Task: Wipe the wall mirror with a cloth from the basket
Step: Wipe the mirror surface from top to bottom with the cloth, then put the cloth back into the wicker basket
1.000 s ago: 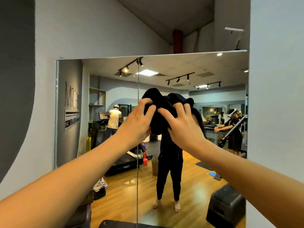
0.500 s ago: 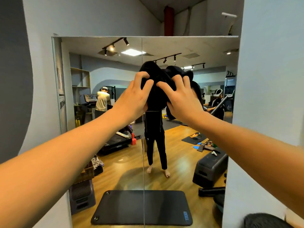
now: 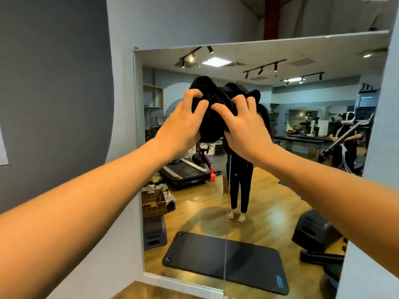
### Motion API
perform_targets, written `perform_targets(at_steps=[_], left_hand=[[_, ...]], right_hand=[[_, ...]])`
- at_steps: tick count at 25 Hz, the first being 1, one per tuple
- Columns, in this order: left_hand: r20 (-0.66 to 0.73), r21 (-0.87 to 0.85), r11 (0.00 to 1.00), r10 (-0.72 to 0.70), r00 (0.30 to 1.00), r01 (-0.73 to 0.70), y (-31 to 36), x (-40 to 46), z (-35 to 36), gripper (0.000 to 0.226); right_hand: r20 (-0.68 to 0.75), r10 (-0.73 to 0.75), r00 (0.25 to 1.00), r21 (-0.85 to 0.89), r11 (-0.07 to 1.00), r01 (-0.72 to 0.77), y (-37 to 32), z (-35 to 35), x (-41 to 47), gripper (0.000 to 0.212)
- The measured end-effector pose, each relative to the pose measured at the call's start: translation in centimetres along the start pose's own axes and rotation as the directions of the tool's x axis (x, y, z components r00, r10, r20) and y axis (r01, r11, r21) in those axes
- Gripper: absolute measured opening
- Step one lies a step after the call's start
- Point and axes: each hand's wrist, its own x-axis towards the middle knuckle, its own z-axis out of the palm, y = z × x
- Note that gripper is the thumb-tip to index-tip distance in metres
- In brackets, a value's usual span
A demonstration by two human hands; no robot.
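Observation:
A large wall mirror [image 3: 280, 201] fills the wall ahead, made of two panels with a vertical seam near its middle. A bunched black cloth [image 3: 212, 124] is pressed against the glass at upper centre, just left of the seam. My left hand [image 3: 183, 124] and my right hand [image 3: 244, 128] both grip the cloth, fingers curled into it, arms stretched forward. The reflection shows a woven basket [image 3: 153, 201] on a dark step at the lower left.
Grey walls frame the mirror on the left [image 3: 64, 104] and on the right [image 3: 384, 147]. A white baseboard [image 3: 183, 283] runs below the glass above wooden floor. The reflection shows a black mat [image 3: 226, 257], a treadmill and people in a gym room.
The view has shifted left and dropped, so the mirror's left edge and more grey wall show. Both hands with the cloth now sit left of the seam, fingers more curled.

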Motion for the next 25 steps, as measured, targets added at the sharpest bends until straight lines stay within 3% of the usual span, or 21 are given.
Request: perform_targets(at_steps=[6, 12, 19, 25], left_hand=[[0.069, 0.238, 0.958, -0.181, 0.981, 0.160, -6.0, -8.6, -9.2, 0.059], [0.111, 0.558, 0.780, -0.409, 0.906, 0.284, -11.2, -19.8, -23.2, 0.062], [0.088, 0.705, 0.634, -0.523, 0.848, 0.319, -16.7, -32.0, -35.7, 0.064], [0.103, 0.701, 0.630, -0.554, 0.826, 0.335, -25.4, -40.9, -39.2, 0.063]], right_hand=[[-0.104, -0.111, 0.988, 0.247, 0.960, 0.134, -12.0, 2.8, 4.2, 0.063], [-0.238, -0.180, 0.954, 0.493, 0.824, 0.278, -30.3, 2.7, 8.4, 0.069], [-0.318, -0.199, 0.927, 0.664, 0.651, 0.368, -50.1, 1.4, 11.0, 0.066], [-0.288, -0.201, 0.936, 0.728, 0.589, 0.350, -62.6, 4.6, 12.5, 0.070]])
